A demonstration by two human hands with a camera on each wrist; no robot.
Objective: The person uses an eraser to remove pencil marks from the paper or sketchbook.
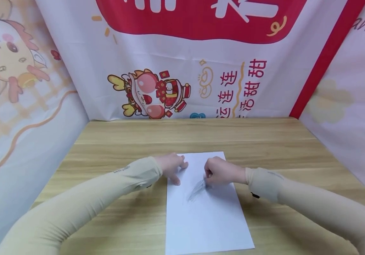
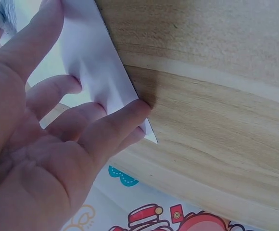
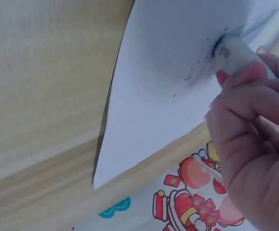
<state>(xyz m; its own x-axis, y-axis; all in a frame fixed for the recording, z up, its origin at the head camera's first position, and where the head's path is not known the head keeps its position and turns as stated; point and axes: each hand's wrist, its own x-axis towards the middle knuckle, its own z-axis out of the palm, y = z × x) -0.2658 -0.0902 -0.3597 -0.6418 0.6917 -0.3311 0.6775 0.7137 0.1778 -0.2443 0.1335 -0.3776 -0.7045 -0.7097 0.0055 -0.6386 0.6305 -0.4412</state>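
A white sheet of paper [image 1: 208,223] lies on the wooden table, with grey pencil-like scribbles [image 1: 196,191] near its middle. My right hand [image 1: 222,171] pinches a white eraser [image 3: 236,57] between thumb and fingers. Its darkened end touches the paper at the marks, and dark crumbs [image 3: 190,77] are scattered around it in the right wrist view. At the paper's upper left, my left hand [image 1: 171,167] rests with spread fingers. In the left wrist view its fingertips [image 2: 142,107] press on the sheet near the edge and corner.
The wooden table [image 1: 122,219] extends around the sheet on all sides. Behind it hangs a printed cloth [image 1: 169,49] with red lettering and a cartoon dragon [image 1: 147,94]. Patterned cloths [image 1: 20,117] also hang at the left and right sides.
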